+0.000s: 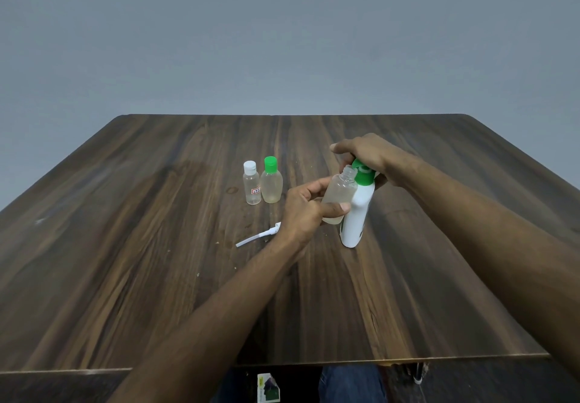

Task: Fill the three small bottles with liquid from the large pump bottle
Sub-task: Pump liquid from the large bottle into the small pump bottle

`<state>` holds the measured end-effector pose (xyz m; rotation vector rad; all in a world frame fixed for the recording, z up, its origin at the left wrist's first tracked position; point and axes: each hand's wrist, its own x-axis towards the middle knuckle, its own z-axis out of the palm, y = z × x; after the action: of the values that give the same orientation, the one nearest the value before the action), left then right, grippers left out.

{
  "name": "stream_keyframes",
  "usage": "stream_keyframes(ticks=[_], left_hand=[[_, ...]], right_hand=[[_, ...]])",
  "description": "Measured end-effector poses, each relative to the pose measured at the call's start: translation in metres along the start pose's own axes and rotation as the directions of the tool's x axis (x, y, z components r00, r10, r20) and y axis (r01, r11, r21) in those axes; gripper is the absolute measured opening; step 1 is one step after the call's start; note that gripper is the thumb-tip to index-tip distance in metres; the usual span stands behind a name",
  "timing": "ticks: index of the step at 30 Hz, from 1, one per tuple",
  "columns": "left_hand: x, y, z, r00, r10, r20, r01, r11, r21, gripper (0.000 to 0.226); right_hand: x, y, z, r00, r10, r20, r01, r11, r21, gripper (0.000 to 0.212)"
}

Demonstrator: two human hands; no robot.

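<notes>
The large white pump bottle (356, 214) with a green pump head (363, 173) stands on the wooden table (157, 245). My right hand (367, 154) lies over the pump head, fingers curled round it. My left hand (306, 211) grips a clear uncapped small bottle (339, 194) with its open neck right under the pump's nozzle. Pale liquid sits in its bottom. Two capped small bottles stand to the left: one with a white cap (251, 186), one with a green cap (271, 183), both holding clear liquid.
A white spray-top with its dip tube (257, 238) lies on the table just left of my left wrist. Small crumbs dot the wood nearby. Below the table's near edge I see a knee in jeans (351, 384) and a small carton (268, 387).
</notes>
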<state>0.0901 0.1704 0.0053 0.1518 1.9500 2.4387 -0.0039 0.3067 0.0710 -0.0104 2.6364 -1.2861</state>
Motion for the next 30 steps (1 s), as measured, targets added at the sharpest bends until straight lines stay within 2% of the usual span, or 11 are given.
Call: stream_keyframes(ticks=[9,16,20,25,30], left_hand=[[-0.0002,-0.0003,0.0001,1.0,0.006,0.013,-0.006,1.0,-0.017,0.044],[0.003,-0.0039,-0.0016,1.0,0.005,-0.001,-0.005,1.0,0.003,0.047],[0.0034,-0.003,-0.0018,1.0,0.001,-0.001,-0.001,1.0,0.004,0.047],[0.0028,-0.0032,-0.0011,1.0,-0.004,0.003,0.004,1.0,-0.009,0.047],[0.0023,-0.0024,-0.0016,1.0,0.0,-0.001,0.0,1.0,-0.014,0.047]], right_hand=[[-0.0085,-0.0046,-0.0048,0.998,0.002,0.06,-0.005,0.999,0.039,0.059],[-0.0014,-0.0003,-0.0003,1.0,-0.007,0.008,0.007,1.0,-0.005,0.039],[-0.0023,-0.0012,-0.0011,1.0,-0.011,0.012,0.011,1.0,-0.001,0.042],[-0.005,-0.0037,-0.0056,0.997,0.014,0.076,-0.017,0.999,0.031,0.056],[-0.0017,-0.001,-0.0013,1.0,-0.002,0.028,0.002,1.0,0.015,0.041]])
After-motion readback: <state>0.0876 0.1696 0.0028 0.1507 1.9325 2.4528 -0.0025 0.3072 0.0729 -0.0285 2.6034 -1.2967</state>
